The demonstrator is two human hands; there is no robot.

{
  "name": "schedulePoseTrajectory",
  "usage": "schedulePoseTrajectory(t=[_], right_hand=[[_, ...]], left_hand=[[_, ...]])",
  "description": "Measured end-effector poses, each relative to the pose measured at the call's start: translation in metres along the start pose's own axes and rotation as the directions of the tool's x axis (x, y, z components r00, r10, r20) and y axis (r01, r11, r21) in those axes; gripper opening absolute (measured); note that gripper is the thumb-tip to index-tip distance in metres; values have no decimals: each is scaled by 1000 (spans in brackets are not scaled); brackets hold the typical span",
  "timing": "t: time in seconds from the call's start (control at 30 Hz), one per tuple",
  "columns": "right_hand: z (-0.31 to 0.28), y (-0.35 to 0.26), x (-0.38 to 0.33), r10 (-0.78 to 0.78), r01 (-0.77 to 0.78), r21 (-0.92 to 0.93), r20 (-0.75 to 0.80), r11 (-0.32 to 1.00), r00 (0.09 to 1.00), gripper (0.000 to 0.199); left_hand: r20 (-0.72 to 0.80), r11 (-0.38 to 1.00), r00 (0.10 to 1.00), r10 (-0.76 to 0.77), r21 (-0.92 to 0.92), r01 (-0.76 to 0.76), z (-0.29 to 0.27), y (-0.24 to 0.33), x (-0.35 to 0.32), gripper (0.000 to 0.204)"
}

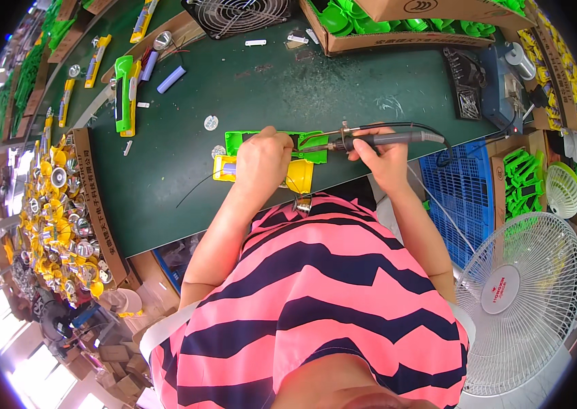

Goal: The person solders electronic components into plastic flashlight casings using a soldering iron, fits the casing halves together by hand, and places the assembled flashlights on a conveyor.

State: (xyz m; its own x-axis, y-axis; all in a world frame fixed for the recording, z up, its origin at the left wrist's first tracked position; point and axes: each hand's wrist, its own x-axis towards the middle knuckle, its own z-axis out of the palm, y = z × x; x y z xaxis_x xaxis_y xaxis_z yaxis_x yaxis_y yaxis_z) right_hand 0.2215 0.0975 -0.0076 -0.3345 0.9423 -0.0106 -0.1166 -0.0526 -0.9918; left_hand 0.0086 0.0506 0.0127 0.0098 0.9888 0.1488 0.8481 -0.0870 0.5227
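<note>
Fingers (284, 141) curled, left hand (263, 158) palm-down

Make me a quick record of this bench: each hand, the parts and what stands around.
Left hand: curled over a green casing and yellow casing; grip hidden
Right hand: holding a grey-handled soldering iron, tip toward the green casing
Bench: dark green; blue cylinders lie upper left
Left side: carton with yellow parts
Right side: large white fan

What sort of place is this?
Probably an assembly workshop: the right hand holds what looks like a soldering iron, a carton of green parts sits on the green bench, and yellow parts lie heaped at left.
</note>
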Motion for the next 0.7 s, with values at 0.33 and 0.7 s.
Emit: schedulePoseTrajectory(t=[0.33,0.7], right_hand=[[8,12,-7,-14,16,34,-60,999,998,17],[14,2,-29,-166,173,59,-103,983,981,17]], left_hand=[[46,1000,999,-7,-24,9,-2,-4,3,5],[84,998,996,-15,65,10,-3,0,5,7]])
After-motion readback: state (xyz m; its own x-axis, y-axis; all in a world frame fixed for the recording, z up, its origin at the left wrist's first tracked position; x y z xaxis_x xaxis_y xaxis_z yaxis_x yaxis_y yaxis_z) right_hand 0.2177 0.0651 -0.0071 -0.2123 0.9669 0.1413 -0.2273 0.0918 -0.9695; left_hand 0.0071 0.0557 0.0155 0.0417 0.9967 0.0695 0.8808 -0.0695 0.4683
